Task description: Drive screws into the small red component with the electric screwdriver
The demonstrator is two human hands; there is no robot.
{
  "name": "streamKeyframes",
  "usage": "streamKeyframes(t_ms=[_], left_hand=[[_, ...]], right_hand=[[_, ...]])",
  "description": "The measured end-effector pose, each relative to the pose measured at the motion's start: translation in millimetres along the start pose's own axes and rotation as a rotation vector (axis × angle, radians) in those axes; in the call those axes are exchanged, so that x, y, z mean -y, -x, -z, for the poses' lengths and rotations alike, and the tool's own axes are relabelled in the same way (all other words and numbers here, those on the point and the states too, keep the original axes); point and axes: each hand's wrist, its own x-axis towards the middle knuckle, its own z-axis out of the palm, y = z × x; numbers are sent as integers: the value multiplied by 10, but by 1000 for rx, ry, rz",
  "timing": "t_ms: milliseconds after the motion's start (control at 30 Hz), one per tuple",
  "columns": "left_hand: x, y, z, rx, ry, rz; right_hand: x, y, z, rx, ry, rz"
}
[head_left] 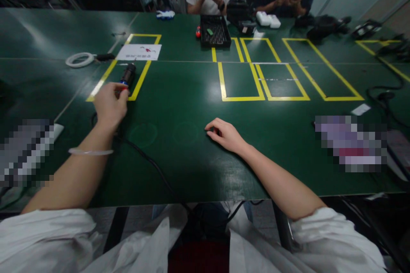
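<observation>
My left hand [110, 104] is closed, thumb and fingers pinched round the near end of a dark cylinder [128, 73] that looks like a small flashlight. Blue and red parts of it show at my fingertips; the rest of that end is hidden by the hand. The cylinder points away from me, inside a yellow-taped rectangle [141, 81], just short of a white printed sheet [139, 52]. On the green table, my right hand [224, 134] rests with fingers loosely curled. A gap shows between thumb and forefinger, and I see nothing held there.
A black cable [153, 164] runs from beneath my left wrist over the table's front edge. Further off are a white cable coil [80, 59], a black tray [215, 42] and more taped rectangles [243, 99]. Two people sit across the table. Blurred-out objects lie at both sides.
</observation>
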Motion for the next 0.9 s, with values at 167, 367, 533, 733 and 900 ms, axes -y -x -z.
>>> streamKeyframes(t_ms=[167,367,533,733,900], left_hand=[[-793,377,-241,278,494,-55],[-1444,890,-401,759,803,-132],[-1414,993,-514,918,907,-115],[-1353,1006,-569,833,971,-134],[-1360,1036,-590,738,935,-217]], right_hand=[[21,-2,0,-10,-30,-2],[19,-8,-32,-36,-231,20],[76,-13,-38,-10,-194,95],[111,-16,-45,-59,-210,50],[99,-24,-60,-62,-260,-29]])
